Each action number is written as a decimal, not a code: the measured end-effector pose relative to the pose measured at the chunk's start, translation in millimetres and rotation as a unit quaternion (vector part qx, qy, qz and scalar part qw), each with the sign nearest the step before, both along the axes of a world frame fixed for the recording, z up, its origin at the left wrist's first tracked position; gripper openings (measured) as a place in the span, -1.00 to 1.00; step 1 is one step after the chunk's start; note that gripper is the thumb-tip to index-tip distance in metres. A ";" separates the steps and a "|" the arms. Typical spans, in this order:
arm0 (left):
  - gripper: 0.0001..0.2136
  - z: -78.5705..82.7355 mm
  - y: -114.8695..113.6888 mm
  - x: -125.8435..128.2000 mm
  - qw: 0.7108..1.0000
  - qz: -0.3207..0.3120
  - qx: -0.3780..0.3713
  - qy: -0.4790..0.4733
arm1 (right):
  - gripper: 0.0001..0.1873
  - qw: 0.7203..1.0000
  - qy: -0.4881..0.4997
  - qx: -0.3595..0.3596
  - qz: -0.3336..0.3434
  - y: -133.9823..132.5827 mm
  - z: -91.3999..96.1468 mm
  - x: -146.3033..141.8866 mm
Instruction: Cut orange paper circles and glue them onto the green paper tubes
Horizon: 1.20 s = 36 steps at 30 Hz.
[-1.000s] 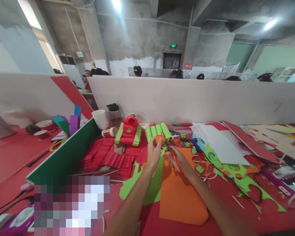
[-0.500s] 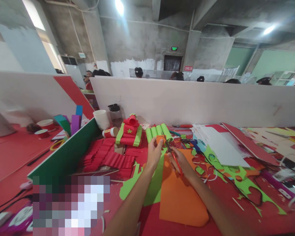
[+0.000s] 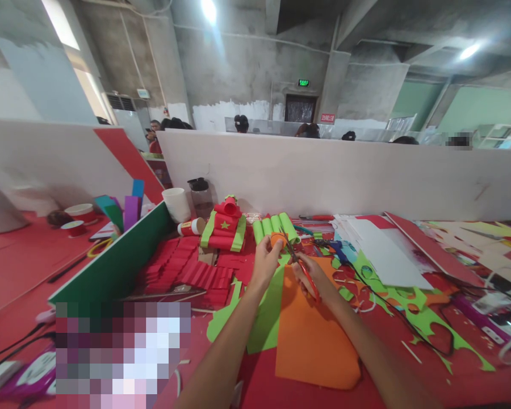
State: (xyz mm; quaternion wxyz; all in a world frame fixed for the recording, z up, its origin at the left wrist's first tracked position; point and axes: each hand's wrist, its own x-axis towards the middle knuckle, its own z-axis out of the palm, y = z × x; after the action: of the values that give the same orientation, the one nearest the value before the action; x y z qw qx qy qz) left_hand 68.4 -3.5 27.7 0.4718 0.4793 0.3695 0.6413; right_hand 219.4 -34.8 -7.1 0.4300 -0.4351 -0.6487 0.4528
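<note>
My left hand (image 3: 266,258) pinches a small piece of orange paper (image 3: 278,239) between thumb and fingers. Red-handled scissors (image 3: 309,276) are gripped in my right hand (image 3: 310,271), their blades pointing up and left at the orange piece's right edge. Just behind the hands lie several light green paper rolls (image 3: 276,224). Below them a large orange sheet (image 3: 317,341) overlaps a green sheet (image 3: 264,326). To the left stands a red and green paper model (image 3: 224,227) with a gold star on its front.
Folded red paper strips (image 3: 187,267) lie left of the arms, beside an upright green board (image 3: 123,255). White cups (image 3: 176,205) and a black-lidded bottle (image 3: 200,196) stand at the white partition (image 3: 323,176). Rightward are cut green scraps (image 3: 434,324), a blue glue gun (image 3: 338,250) and white sheets (image 3: 387,253).
The scissors and my right hand have shifted slightly relative to the orange piece. My left hand stays nearly in place, still pinching it.
</note>
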 end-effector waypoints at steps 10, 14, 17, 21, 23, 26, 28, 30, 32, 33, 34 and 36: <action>-0.79 1.1 -0.8 1.7 1.000 0.020 -0.011 -0.003 | -0.49 0.999 -0.009 0.009 0.030 -2.5 3.9 0.1; -0.80 2.9 -2.7 2.3 1.000 0.028 -0.009 -0.007 | -0.52 0.999 -0.005 0.022 0.024 -3.8 2.7 -1.9; -0.79 3.5 -3.5 3.5 0.999 0.031 -0.011 -0.010 | -0.52 1.000 0.002 0.019 0.013 -3.6 -0.1 -3.8; -0.78 4.2 -5.0 6.1 0.999 0.035 -0.008 -0.019 | -0.55 1.000 0.010 0.015 0.005 -5.0 -1.0 -6.2; -0.78 4.5 -5.9 7.2 0.999 0.035 -0.004 -0.024 | -0.57 1.000 0.016 0.014 0.004 -6.3 -0.3 -7.2; -0.77 4.8 -6.8 8.0 0.999 0.035 -0.003 -0.027 | -0.60 1.000 0.025 0.009 0.002 -8.0 0.3 -8.4; -0.76 4.8 -6.9 8.0 0.999 0.035 -0.002 -0.027 | -0.61 1.000 0.029 0.005 -0.003 -8.6 0.0 -8.9; -0.75 4.6 -6.9 7.8 0.999 0.033 -0.001 -0.028 | -0.61 0.999 0.033 0.003 -0.006 -8.6 -0.7 -8.9; -0.75 4.2 -6.7 7.7 0.999 0.032 0.000 -0.028 | -0.59 0.999 0.034 0.002 -0.007 -8.4 -1.2 -8.7; -0.75 3.9 -6.6 7.6 0.999 0.032 0.001 -0.027 | -0.59 0.999 0.033 0.000 -0.008 -8.4 -1.2 -8.5; -0.76 3.5 -6.5 7.7 0.999 0.032 0.002 -0.027 | -0.58 0.999 0.032 -0.003 -0.009 -8.4 -1.0 -8.4; -0.77 2.9 -6.4 7.7 0.999 0.034 0.005 -0.025 | -0.56 0.999 0.030 -0.008 -0.012 -8.7 -0.3 -8.5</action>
State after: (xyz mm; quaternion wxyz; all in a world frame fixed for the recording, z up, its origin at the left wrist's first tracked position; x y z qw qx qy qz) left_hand 76.1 -9.9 30.6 0.4558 0.4528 0.3706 0.6707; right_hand 210.9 -43.5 -7.5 0.4513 -0.4324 -0.6265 0.4656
